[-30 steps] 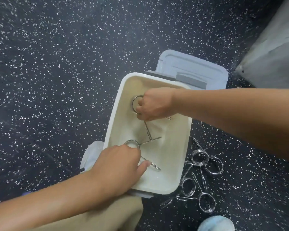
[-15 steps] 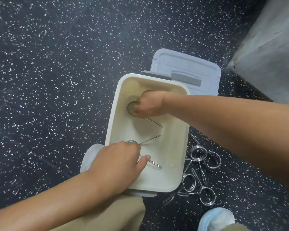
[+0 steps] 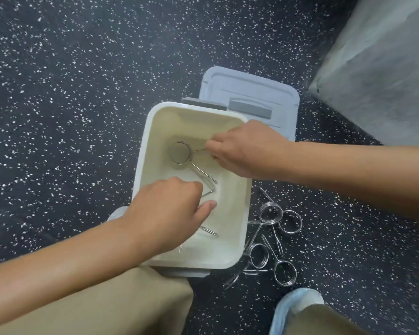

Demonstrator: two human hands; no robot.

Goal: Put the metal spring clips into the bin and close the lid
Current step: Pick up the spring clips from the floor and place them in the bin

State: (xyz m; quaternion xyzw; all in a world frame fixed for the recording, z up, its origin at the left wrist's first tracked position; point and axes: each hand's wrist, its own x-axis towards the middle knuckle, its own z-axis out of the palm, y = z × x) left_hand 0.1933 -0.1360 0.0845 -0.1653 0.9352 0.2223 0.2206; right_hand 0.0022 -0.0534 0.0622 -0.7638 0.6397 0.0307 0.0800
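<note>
Pulled back toward the bin rim, right hand pinches one clip; left hand curls over another

Dark speckled floor: white bin, grey lid (beyond it), loose spring clips beside.

The bin is open-topped, but both hands, left and right, occupy its centre. The lid blocks the upper edge; loose spring clips clutter the floor at lower right. Speckled floor at left is unobstructed.
</note>
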